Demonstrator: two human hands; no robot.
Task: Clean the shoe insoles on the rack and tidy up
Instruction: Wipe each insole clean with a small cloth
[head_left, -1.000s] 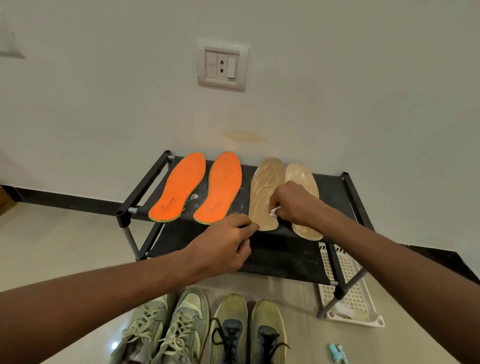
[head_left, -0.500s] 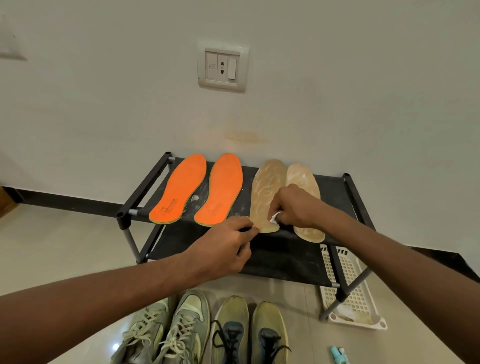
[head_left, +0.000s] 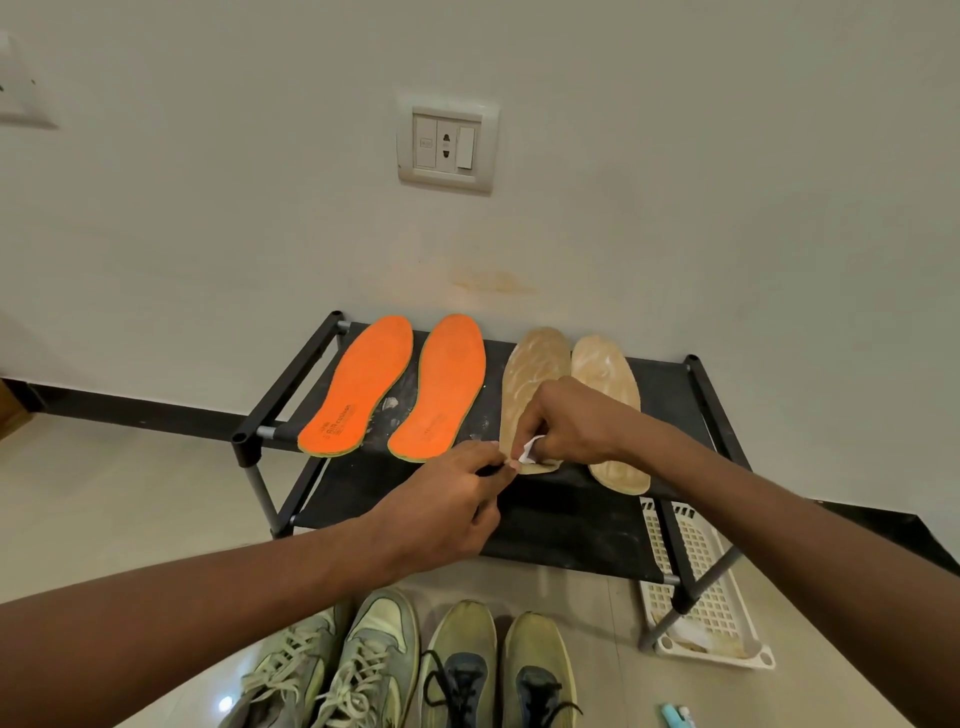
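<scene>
Insoles lie on black rack against wall.

You are in a home, in what looks like an entry or hallway corner. A low black shoe rack stands against a plain painted wall with a switch and socket plate. Below you, two pairs of worn sneakers sit on the glossy tiled floor, and a dark skirting strip runs along the wall's base.
</scene>
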